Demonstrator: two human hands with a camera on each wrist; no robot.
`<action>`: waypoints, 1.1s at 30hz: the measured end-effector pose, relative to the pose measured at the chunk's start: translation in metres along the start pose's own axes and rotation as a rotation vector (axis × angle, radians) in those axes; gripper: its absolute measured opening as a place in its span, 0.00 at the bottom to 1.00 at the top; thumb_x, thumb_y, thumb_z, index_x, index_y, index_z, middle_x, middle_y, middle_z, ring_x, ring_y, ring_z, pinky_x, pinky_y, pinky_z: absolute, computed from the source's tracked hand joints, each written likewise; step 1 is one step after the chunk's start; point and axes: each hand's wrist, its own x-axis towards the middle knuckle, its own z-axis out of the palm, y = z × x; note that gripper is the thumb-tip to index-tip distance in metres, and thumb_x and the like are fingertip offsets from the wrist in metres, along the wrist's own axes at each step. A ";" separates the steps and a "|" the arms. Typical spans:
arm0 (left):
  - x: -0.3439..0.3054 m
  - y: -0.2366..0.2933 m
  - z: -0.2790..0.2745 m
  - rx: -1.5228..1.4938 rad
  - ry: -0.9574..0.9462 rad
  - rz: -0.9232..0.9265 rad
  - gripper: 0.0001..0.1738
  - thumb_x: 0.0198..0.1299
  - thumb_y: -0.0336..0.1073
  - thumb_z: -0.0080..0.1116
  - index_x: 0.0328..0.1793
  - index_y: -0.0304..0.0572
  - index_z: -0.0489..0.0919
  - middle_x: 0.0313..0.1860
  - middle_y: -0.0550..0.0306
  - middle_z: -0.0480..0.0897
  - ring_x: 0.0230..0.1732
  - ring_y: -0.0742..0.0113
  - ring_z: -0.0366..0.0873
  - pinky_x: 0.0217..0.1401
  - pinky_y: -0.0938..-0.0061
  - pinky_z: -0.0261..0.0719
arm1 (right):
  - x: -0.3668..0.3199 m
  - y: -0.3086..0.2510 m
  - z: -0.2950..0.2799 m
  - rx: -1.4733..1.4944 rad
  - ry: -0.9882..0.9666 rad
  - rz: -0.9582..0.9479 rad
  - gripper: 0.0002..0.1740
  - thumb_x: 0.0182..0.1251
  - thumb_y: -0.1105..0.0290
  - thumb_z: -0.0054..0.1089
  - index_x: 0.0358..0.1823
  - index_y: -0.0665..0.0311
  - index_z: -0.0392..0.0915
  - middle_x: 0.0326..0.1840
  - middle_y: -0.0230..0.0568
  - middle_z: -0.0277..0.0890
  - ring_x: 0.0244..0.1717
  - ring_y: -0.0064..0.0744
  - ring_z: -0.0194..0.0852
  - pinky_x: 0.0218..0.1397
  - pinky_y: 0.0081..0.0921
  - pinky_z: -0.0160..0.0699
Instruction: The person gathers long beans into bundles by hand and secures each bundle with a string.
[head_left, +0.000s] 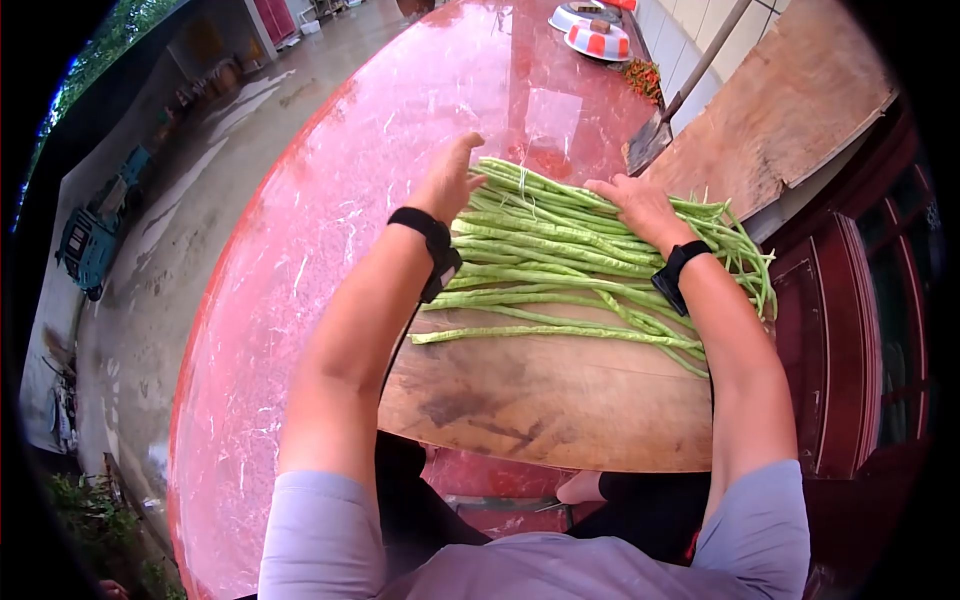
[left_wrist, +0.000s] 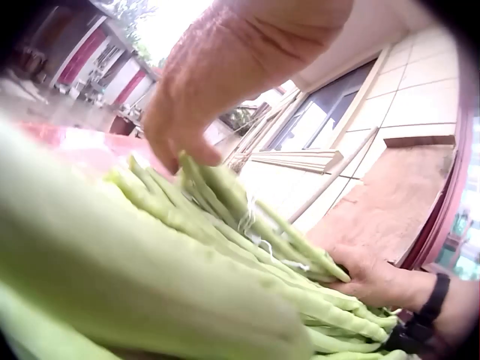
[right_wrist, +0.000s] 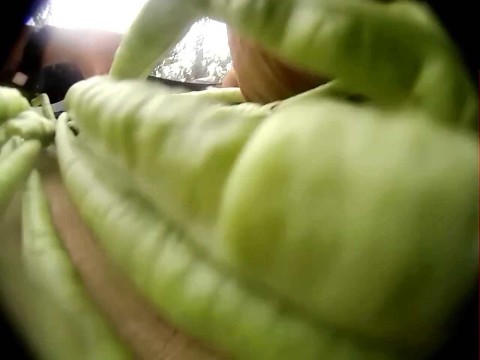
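Many long green yardlong beans (head_left: 560,240) lie side by side across a wooden board (head_left: 560,400). At their far side is a bundle of yardlong beans (head_left: 545,185) with a thin white string (left_wrist: 247,217) round it. My left hand (head_left: 445,185) is at the left ends of this bundle, fingers extended, a fingertip touching the bean tips in the left wrist view. My right hand (head_left: 645,208) grips the bundle farther right, with fingers over its far side. Close-up beans (right_wrist: 165,142) fill the right wrist view and hide most of the right hand.
A glossy red table (head_left: 300,270) carries the board. Beyond are lidded bowls (head_left: 598,40), red peppers (head_left: 643,80) and a shovel (head_left: 650,140). A plywood sheet (head_left: 780,90) leans at right, near a dark red door (head_left: 850,330). A blue vehicle (head_left: 90,235) stands in the yard.
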 end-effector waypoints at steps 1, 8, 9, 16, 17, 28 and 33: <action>-0.003 0.005 -0.005 0.185 0.036 0.045 0.23 0.61 0.33 0.57 0.63 0.38 0.72 0.60 0.42 0.73 0.60 0.53 0.73 0.65 0.68 0.72 | 0.003 0.002 0.005 0.014 -0.028 -0.013 0.37 0.53 0.83 0.55 0.64 0.40 0.70 0.37 0.44 0.72 0.41 0.48 0.76 0.42 0.43 0.75; 0.036 -0.015 0.011 1.130 -0.171 0.526 0.26 0.67 0.40 0.49 0.72 0.46 0.67 0.71 0.44 0.67 0.70 0.51 0.66 0.71 0.62 0.64 | 0.010 0.009 0.006 0.085 -0.138 -0.044 0.35 0.56 0.83 0.52 0.65 0.40 0.71 0.39 0.44 0.72 0.45 0.49 0.75 0.46 0.44 0.73; 0.029 -0.020 0.016 1.400 -0.137 0.578 0.28 0.70 0.47 0.44 0.73 0.45 0.64 0.70 0.43 0.68 0.72 0.48 0.63 0.73 0.57 0.60 | 0.011 0.008 0.006 0.087 -0.143 -0.040 0.35 0.56 0.82 0.52 0.65 0.40 0.71 0.39 0.44 0.72 0.46 0.49 0.75 0.47 0.44 0.73; 0.032 -0.019 0.014 1.432 -0.462 0.376 0.34 0.71 0.59 0.30 0.74 0.47 0.64 0.72 0.45 0.66 0.75 0.44 0.56 0.75 0.55 0.56 | 0.005 0.009 0.010 0.165 -0.134 -0.003 0.36 0.55 0.81 0.55 0.65 0.39 0.70 0.41 0.43 0.73 0.47 0.48 0.75 0.46 0.44 0.73; 0.032 -0.015 0.015 1.475 -0.386 0.330 0.32 0.71 0.57 0.32 0.73 0.47 0.65 0.71 0.44 0.67 0.74 0.44 0.57 0.75 0.56 0.56 | 0.005 0.009 0.010 0.157 -0.135 -0.007 0.36 0.55 0.81 0.55 0.65 0.40 0.70 0.40 0.43 0.73 0.47 0.48 0.75 0.45 0.44 0.73; -0.166 0.006 0.036 -0.032 -0.410 -0.254 0.34 0.59 0.53 0.64 0.60 0.32 0.72 0.52 0.44 0.79 0.54 0.58 0.76 0.59 0.65 0.75 | -0.044 -0.088 -0.095 0.178 0.195 0.175 0.34 0.52 0.82 0.56 0.63 0.48 0.69 0.39 0.45 0.70 0.41 0.52 0.75 0.38 0.44 0.73; -0.210 -0.041 0.070 -0.672 -0.439 -0.299 0.52 0.55 0.55 0.69 0.74 0.34 0.52 0.67 0.33 0.63 0.69 0.43 0.63 0.72 0.55 0.65 | -0.105 -0.179 -0.134 0.096 0.161 0.226 0.35 0.53 0.80 0.58 0.65 0.47 0.68 0.34 0.43 0.67 0.34 0.48 0.75 0.34 0.43 0.74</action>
